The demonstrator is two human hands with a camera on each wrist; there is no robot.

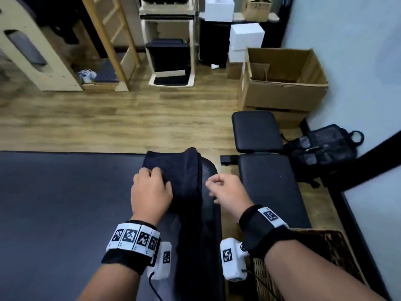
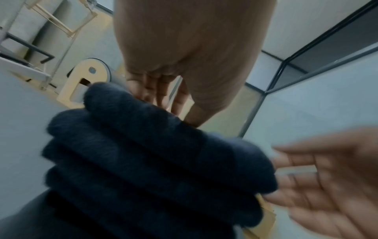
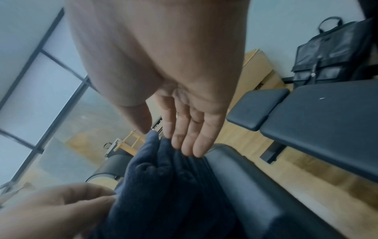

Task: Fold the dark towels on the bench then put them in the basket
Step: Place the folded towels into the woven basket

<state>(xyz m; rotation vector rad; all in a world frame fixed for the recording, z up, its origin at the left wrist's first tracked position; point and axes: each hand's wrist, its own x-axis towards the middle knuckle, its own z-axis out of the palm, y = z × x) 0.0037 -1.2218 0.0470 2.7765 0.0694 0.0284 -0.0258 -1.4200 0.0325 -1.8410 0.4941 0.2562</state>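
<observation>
Two hands frame the dark towel (image 1: 173, 174) at centre frame, where it lies in stacked folds on the end of the bench (image 1: 65, 203). At centre left your left hand (image 1: 149, 192) rests on the towel, fingers curled into its near-left edge, though you cannot tell how much cloth they hold. Just right of the towel, your right hand (image 1: 225, 190) hovers beside the folds with fingers loosely curled, holding nothing, its fingertips (image 3: 192, 145) close to the layers' edge. At lower right the wicker basket (image 1: 338, 253) sits below the bench. The risk as I judge it: lift with only that left grip and the thick layers can slide apart, spilling the fold before it reaches the basket.
</observation>
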